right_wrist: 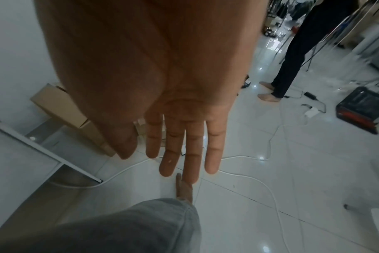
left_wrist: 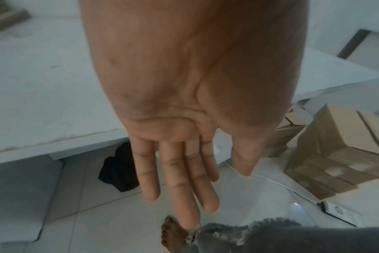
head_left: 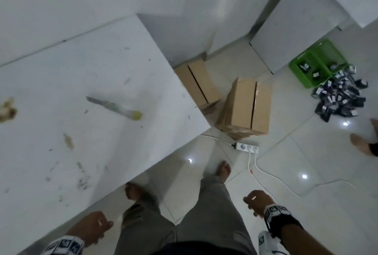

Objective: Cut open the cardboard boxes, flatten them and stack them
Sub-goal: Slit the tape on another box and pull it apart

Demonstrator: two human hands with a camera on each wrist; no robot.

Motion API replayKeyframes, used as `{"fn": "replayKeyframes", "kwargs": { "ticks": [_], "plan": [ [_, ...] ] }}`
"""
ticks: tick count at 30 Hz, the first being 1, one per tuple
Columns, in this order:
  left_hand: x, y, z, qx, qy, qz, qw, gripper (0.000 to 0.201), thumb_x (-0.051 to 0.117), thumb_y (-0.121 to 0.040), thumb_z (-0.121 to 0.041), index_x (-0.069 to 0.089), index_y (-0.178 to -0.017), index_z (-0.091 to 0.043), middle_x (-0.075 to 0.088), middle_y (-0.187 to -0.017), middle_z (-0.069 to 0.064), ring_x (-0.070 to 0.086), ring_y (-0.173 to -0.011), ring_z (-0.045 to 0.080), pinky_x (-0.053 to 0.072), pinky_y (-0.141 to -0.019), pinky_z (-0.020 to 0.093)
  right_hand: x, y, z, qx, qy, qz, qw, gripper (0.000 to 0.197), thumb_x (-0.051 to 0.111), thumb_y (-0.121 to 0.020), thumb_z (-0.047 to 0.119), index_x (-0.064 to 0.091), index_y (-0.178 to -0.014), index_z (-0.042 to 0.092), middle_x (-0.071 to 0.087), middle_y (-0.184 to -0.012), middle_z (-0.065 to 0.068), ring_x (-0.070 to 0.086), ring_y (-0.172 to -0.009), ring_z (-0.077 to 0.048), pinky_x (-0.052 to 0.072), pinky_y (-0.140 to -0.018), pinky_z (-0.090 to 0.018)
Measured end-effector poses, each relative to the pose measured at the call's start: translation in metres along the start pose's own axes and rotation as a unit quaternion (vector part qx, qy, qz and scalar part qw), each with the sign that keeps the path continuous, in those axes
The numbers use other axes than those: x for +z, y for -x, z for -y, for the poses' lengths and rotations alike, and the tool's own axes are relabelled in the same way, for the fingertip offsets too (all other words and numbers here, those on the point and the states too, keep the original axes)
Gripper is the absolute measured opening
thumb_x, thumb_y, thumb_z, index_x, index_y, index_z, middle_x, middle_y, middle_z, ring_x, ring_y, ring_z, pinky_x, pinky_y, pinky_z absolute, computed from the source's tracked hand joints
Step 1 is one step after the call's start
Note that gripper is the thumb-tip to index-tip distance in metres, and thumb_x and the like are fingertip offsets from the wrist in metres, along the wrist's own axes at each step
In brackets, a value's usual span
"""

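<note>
Two taped cardboard boxes stand on the tiled floor past the table's corner: one box (head_left: 246,103) (left_wrist: 340,147) on a low pile of flattened cardboard, the other box (head_left: 197,83) (right_wrist: 61,106) half under the table edge. A knife (head_left: 114,107) with a yellow-ended handle lies on the white table (head_left: 61,132). My left hand (head_left: 96,227) (left_wrist: 184,179) hangs by my left thigh, fingers straight, holding nothing. My right hand (head_left: 256,200) (right_wrist: 184,154) hangs at my right side, fingers straight and empty. Both hands are far from the boxes and the knife.
A white power strip (head_left: 246,147) with white cables (head_left: 272,179) lies on the floor before the boxes. A green crate (head_left: 315,60) and a heap of small dark packets (head_left: 341,95) sit at the right. Another person's feet (head_left: 362,142) (right_wrist: 268,95) stand at the far right.
</note>
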State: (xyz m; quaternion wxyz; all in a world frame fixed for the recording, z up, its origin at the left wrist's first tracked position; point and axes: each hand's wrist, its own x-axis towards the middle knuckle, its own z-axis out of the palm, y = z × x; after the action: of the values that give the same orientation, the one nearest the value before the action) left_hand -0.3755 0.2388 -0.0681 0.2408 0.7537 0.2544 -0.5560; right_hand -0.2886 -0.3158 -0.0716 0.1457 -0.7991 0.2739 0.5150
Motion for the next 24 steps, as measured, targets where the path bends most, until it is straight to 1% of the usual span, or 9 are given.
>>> {"fn": "replayKeyframes", "kwargs": {
  "ticks": [2,6,10,14,16,18,20,21,24],
  "plan": [
    [0.016,0.004,-0.029,-0.015,0.023,-0.01,1.0,0.034,0.069,-0.095,-0.043,0.065,-0.095,-0.009,0.076,-0.07,0.002,0.075,-0.066,0.019,0.057,-0.065,0.023,-0.03,-0.023,-0.012,-0.032,0.001,0.005,0.999,0.019,0.068,-0.092,0.037,0.063,-0.089,0.019,0.075,-0.088,-0.006,0.065,-0.063,-0.019,0.042,-0.045,-0.019],
    [0.06,0.012,-0.11,-0.017,0.042,-0.043,0.998,0.035,0.077,-0.09,-0.038,0.068,-0.088,-0.004,0.075,-0.066,0.005,0.074,-0.063,0.022,0.056,-0.063,0.026,-0.109,-0.074,-0.035,-0.097,0.07,-0.014,0.993,0.016,0.066,-0.092,0.043,0.06,-0.088,0.028,0.069,-0.098,-0.001,0.066,-0.098,-0.022,0.048,-0.079,-0.026],
    [0.084,0.001,-0.234,0.002,-0.027,0.028,0.999,0.035,0.066,-0.095,-0.048,0.064,-0.087,-0.014,0.074,-0.072,0.003,0.074,-0.067,0.019,0.059,-0.067,0.027,-0.195,-0.121,-0.05,-0.123,0.084,-0.028,0.988,0.017,0.063,-0.095,0.04,0.064,-0.095,0.023,0.068,-0.108,-0.004,0.064,-0.107,-0.025,0.045,-0.084,-0.027],
    [0.083,-0.019,-0.401,0.144,-0.142,0.076,0.976,0.046,0.044,-0.101,-0.063,0.06,-0.085,-0.022,0.069,-0.099,0.004,0.063,-0.088,0.02,0.047,-0.079,0.03,-0.25,-0.185,-0.053,-0.094,0.011,-0.049,0.994,0.018,0.067,-0.093,0.038,0.066,-0.091,0.021,0.074,-0.108,-0.011,0.068,-0.099,-0.03,0.051,-0.085,-0.032],
    [0.087,-0.054,-0.48,0.222,-0.094,0.093,0.966,0.041,0.047,-0.096,-0.062,0.064,-0.083,-0.027,0.069,-0.094,-0.002,0.064,-0.094,0.02,0.046,-0.081,0.031,-0.258,-0.222,-0.045,-0.083,-0.028,-0.062,0.994,0.027,0.066,-0.093,0.041,0.064,-0.107,0.018,0.071,-0.118,-0.014,0.066,-0.108,-0.032,0.048,-0.092,-0.034],
    [0.094,-0.103,-0.548,0.248,-0.003,0.079,0.966,0.04,0.053,-0.087,-0.065,0.064,-0.078,-0.027,0.068,-0.088,-0.003,0.065,-0.091,0.021,0.046,-0.08,0.032,-0.256,-0.26,-0.033,-0.066,-0.066,-0.069,0.993,0.052,0.065,-0.094,0.046,0.054,-0.132,0.013,0.065,-0.13,-0.016,0.059,-0.122,-0.034,0.043,-0.1,-0.036],
    [0.102,-0.16,-0.598,0.22,0.113,0.016,0.969,0.031,0.064,-0.087,-0.059,0.066,-0.089,-0.028,0.069,-0.097,-0.003,0.066,-0.092,0.018,0.049,-0.078,0.03,-0.25,-0.3,-0.02,-0.052,-0.11,-0.081,0.989,0.07,0.065,-0.092,0.051,0.041,-0.145,0.011,0.06,-0.138,-0.016,0.053,-0.13,-0.034,0.041,-0.105,-0.039],
    [0.107,-0.189,-0.617,0.196,0.164,-0.022,0.966,0.03,0.07,-0.087,-0.053,0.064,-0.103,-0.028,0.067,-0.109,-0.001,0.065,-0.101,0.02,0.051,-0.085,0.032,-0.244,-0.322,-0.017,-0.047,-0.137,-0.086,0.986,0.076,0.064,-0.092,0.054,0.036,-0.149,0.012,0.057,-0.142,-0.016,0.052,-0.132,-0.035,0.04,-0.107,-0.041],
    [0.121,-0.272,-0.642,0.151,0.136,-0.081,0.976,0.082,0.077,-0.086,-0.046,0.035,-0.15,-0.016,0.043,-0.148,0.012,0.046,-0.135,0.033,0.041,-0.112,0.042,-0.221,-0.377,-0.011,-0.028,-0.209,-0.082,0.974,0.084,0.065,-0.092,0.052,0.023,-0.154,0.015,0.048,-0.149,-0.018,0.05,-0.133,-0.037,0.039,-0.108,-0.044]
  ]
}}
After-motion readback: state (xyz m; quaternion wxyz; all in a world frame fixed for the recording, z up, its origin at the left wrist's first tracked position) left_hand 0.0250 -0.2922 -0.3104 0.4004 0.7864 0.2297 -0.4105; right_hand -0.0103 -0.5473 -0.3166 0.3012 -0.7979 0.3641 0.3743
